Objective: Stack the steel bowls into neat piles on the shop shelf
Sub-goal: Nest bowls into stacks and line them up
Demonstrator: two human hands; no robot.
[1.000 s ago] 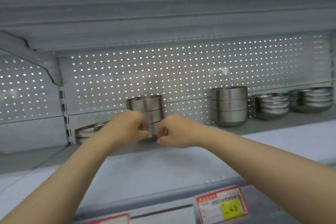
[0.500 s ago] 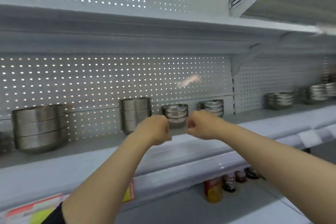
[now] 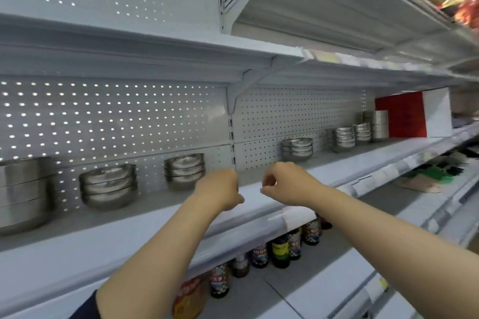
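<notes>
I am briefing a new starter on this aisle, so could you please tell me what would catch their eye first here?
Two bare forearms reach in from below, the left hand and right hand curled and empty, over the white metal shelf. Along its back, against the perforated panel, stand piles of shiny steel bowls, running away to the right. Beyond the farthest pile stands a red and white box.

The tall pile of steel bowls (image 3: 19,194) at the far left is cut off by the frame edge. The bottles (image 3: 280,251) on the lower level are partly hidden by the shelf (image 3: 129,235) lip, and their labels are blurred. The fingertips of the left hand (image 3: 220,190) are hidden behind its knuckles. The far piles (image 3: 363,131) are too small for their bowls to be counted.
</notes>
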